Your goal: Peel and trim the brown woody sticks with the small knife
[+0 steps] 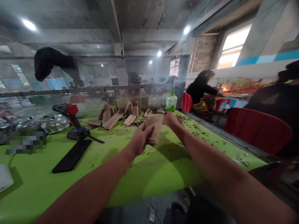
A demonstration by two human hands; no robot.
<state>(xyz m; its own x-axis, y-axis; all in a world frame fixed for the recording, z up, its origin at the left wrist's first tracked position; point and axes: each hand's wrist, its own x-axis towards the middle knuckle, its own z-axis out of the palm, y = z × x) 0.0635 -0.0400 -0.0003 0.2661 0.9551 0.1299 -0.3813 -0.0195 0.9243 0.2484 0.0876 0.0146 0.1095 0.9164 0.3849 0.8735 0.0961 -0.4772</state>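
- Left hand (140, 140): blurred, raised over the counter, its fingers (147, 132) pressed against the lower left of a kraft bag (154, 127) and apparently clamped on it.
- Right hand (171, 119): at the bag's upper right corner. Its fingers are hidden behind the paper, so their state cannot be confirmed.
- Bag position: held upright between both hands, above the counter (149, 177) and seemingly not resting on it.
- Counter surface: green, littered with brown leaf scraps (187, 121), most densely to the right of the hands.
- Left of the hands: a black bar (72, 155) lies flat; beyond it sit a red-and-black cordless drill (70, 113) and crumpled foil (54, 123). A pixelated patch hides one item at the left.
- Progress: a batch of kraft bags (109, 115) sits at the far edge — some upright, some flat. Exact count cannot be established; the bag in hand is apart from this batch.
- Far edge: a green-capped bottle (171, 101) stands beyond the hands, in front of a perforated metal screen (93, 81) with a black cloth (51, 62) draped over it.
- Right side: a red chair (257, 130) stands nearby; further off, a co-worker (201, 90) sits facing away to the right.
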